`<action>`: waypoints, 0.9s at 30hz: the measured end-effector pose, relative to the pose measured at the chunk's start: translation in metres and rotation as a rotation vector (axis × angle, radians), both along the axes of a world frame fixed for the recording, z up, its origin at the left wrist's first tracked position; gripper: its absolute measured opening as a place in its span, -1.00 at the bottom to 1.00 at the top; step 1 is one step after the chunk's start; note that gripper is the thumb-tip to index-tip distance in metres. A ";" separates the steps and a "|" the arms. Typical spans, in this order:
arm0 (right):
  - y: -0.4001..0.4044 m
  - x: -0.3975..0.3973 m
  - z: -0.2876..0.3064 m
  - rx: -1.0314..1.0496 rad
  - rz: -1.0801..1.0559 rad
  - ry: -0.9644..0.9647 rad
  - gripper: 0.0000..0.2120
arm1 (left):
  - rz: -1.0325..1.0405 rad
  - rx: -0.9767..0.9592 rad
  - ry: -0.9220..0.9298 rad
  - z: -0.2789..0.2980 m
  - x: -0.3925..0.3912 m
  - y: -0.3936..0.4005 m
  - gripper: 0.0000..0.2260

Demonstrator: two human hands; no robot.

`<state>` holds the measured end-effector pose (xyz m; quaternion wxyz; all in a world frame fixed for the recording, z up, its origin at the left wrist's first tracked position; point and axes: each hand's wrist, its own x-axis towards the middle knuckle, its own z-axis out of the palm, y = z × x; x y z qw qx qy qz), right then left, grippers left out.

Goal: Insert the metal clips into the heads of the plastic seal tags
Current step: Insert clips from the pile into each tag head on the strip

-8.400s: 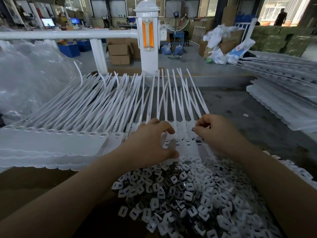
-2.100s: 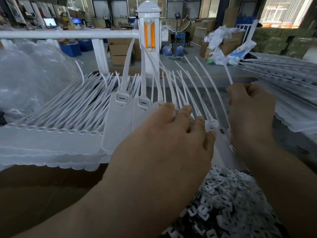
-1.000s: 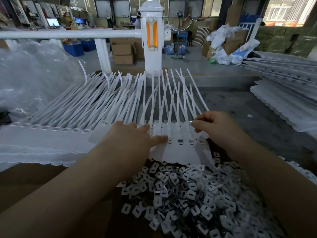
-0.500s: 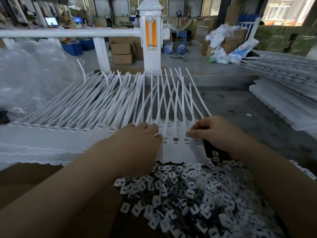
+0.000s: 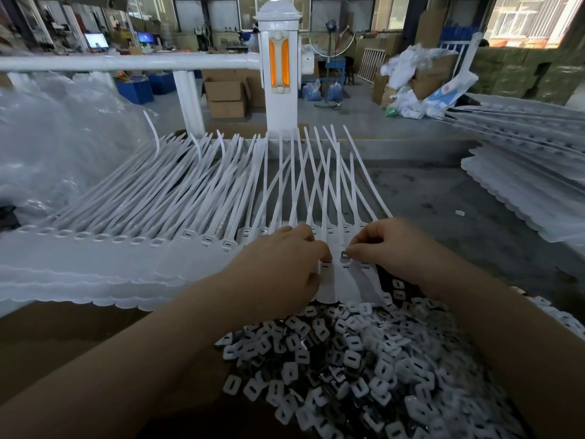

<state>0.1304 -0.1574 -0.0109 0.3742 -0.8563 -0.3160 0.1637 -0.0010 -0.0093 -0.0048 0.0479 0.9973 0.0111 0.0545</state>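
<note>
Nearest us, a heap of loose clips point(image 5: 354, 359), white plastic frames and dark metal pieces mixed, fills the near right part of the desk point(image 5: 57, 337). Just beyond it our left hand point(image 5: 278, 267) lies over the flat tag bodies, fingers bent down on them, pressing the row still. Our right hand point(image 5: 392, 245) pinches one small metal clip point(image 5: 345, 255) between thumb and forefinger, right above the slotted head of a seal tag point(image 5: 329, 280) in the small fan before us. Further left, a long layered row of seal tags point(image 5: 126, 245) runs to the desk's left edge, their tails point(image 5: 221, 185) reaching toward the far edge and a white post point(image 5: 278, 74).

To seat this clip well, we judge it should go in square to the slot, pushed straight down while the left hand keeps the head from sliding. A tilted clip would likely jam.

We can read no brand, label or writing anywhere.
</note>
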 end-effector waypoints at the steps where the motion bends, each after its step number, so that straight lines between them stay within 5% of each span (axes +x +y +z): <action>1: 0.000 -0.001 0.000 -0.002 0.003 -0.007 -0.93 | 0.002 -0.002 0.001 -0.001 0.000 0.000 -0.67; 27: 0.002 -0.001 0.000 -0.046 0.028 -0.054 -0.91 | 0.021 -0.096 -0.018 0.003 0.002 -0.001 -0.72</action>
